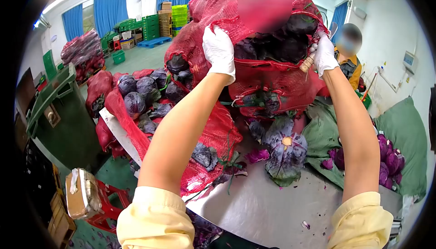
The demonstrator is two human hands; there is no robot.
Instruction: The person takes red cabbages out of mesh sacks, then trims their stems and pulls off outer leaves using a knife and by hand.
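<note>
Both of my hands wear white gloves and are raised to a red mesh bag (268, 74), stretching its mouth apart. My left hand (219, 51) is closed on the netting at the left of the opening. On the right edge, my right hand (325, 53) is closed too, with a light wooden handle-like piece (307, 62) showing beside its fingers; what it belongs to is hidden. Dark red cabbages (277, 47) fill the opening between my hands. Below the bag, a loose red cabbage (286, 146) lies stem end up on the metal table (268, 208).
Another open mesh bag of cabbages (136, 97) lies at left. Purple trimmed cabbages (390, 160) sit by a green sack (404, 131) at right. A green bin (63, 122) and red stool (106, 203) stand left. A co-worker (349, 62) is behind the bags.
</note>
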